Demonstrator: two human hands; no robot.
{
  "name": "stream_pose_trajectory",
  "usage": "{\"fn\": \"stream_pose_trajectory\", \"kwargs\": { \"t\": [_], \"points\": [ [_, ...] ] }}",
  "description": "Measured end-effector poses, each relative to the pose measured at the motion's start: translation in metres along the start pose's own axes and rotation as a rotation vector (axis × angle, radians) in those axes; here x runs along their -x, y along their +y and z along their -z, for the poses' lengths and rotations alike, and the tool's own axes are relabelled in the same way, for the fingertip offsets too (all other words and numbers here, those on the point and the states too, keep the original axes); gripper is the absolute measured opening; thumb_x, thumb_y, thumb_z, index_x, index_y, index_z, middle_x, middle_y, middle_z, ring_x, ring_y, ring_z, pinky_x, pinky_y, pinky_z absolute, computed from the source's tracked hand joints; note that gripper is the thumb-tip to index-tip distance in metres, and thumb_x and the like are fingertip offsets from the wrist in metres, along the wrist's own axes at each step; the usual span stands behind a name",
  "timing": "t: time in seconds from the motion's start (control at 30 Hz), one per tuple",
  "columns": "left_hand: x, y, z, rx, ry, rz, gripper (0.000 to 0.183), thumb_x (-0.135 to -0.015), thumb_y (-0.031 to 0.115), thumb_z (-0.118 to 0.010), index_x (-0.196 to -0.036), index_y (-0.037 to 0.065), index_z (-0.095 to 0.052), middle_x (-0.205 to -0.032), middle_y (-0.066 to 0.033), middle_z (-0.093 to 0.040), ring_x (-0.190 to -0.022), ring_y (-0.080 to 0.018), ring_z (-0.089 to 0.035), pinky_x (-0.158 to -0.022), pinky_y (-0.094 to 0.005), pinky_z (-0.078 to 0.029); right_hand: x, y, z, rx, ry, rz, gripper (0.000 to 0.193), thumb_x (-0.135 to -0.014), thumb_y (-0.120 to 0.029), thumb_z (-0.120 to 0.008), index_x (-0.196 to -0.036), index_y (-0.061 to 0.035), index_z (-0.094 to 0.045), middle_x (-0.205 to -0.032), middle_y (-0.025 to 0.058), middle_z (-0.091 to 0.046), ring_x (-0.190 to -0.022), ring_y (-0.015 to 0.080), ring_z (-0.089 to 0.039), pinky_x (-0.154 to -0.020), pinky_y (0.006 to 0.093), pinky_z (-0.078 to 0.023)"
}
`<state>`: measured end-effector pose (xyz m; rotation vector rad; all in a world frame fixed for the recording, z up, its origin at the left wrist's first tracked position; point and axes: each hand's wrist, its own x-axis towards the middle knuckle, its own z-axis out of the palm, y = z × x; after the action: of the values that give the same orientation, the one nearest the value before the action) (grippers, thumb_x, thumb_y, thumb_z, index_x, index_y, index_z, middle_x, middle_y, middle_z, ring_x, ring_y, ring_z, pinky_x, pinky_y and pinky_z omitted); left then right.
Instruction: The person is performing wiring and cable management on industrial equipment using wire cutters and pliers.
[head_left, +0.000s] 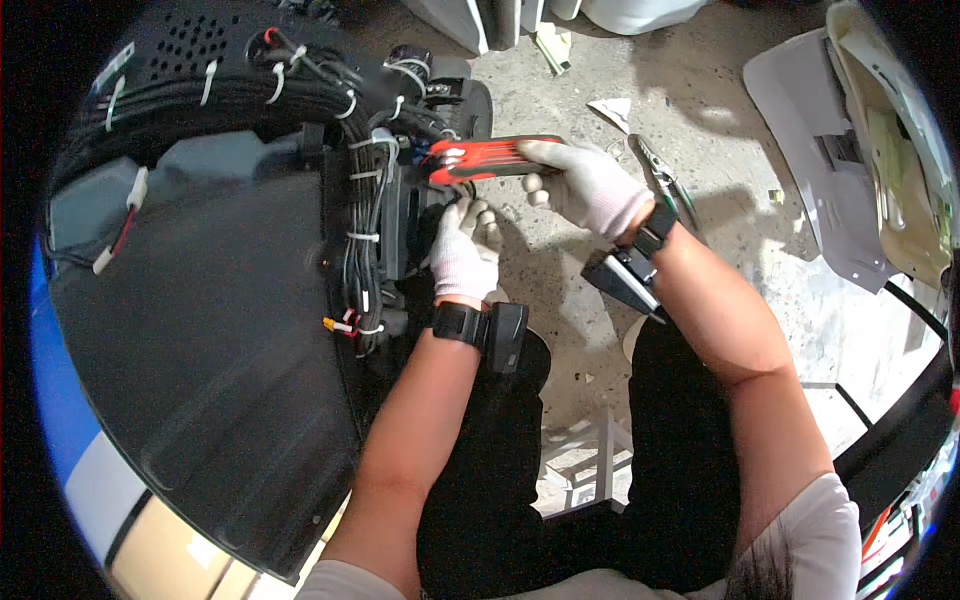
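Observation:
My right hand (592, 184), in a white knit glove, grips a red and black folding hex key set (482, 158) by its right end. The set's left end is over the edge of a black machine body (220, 330), by a cluster of cables and connectors. Just below the set, my gloved left hand (464, 250) is at the machine's side with its fingers bent together. What those fingers hold, if anything, is hidden. A thick black cable bundle (362, 230) with white zip ties runs along the machine's edge, left of my left hand.
Green-handled pliers (665, 180) lie on the speckled floor beyond my right wrist, near a white scrap (612, 112). Pale molded panels (820, 150) lean at the far right. A loose white connector (138, 188) rests on the machine. A grey metal frame (604, 450) shows between my legs.

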<state>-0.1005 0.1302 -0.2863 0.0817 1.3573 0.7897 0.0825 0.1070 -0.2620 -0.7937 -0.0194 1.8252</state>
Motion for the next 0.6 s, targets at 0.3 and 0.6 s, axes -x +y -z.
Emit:
{"fn": "stream_pose_trajectory", "kwargs": {
  "t": [0.3,0.6],
  "points": [
    [-0.016,0.006,0.005,-0.007,-0.005,-0.082,0.027,-0.092,0.037,-0.044,-0.094,0.012,-0.055,-0.075,-0.0013,-0.057,-0.065,-0.0134,-0.052,-0.052,-0.0255,-0.044,-0.006,0.022,0.02,-0.207,0.06,-0.068,0.023,-0.091,-0.02,-0.051,-0.105,-0.0027,-0.053,-0.073,0.0049,-0.057,-0.06,0.0126,-0.053,-0.054,0.0241,-0.045],
    [-0.006,0.016,0.003,0.261,-0.339,0.299,0.032,-0.091,0.039,-0.046,-0.103,0.011,-0.056,-0.103,-0.0053,-0.06,-0.087,-0.0201,-0.056,-0.071,-0.0344,-0.045,0.006,0.029,0.04,0.098,-0.171,-0.118,0.034,-0.089,-0.021,-0.056,-0.119,-0.0047,-0.052,-0.093,0.004,-0.062,-0.069,0.0097,-0.057,-0.06,0.0229,-0.049]
  ]
}}
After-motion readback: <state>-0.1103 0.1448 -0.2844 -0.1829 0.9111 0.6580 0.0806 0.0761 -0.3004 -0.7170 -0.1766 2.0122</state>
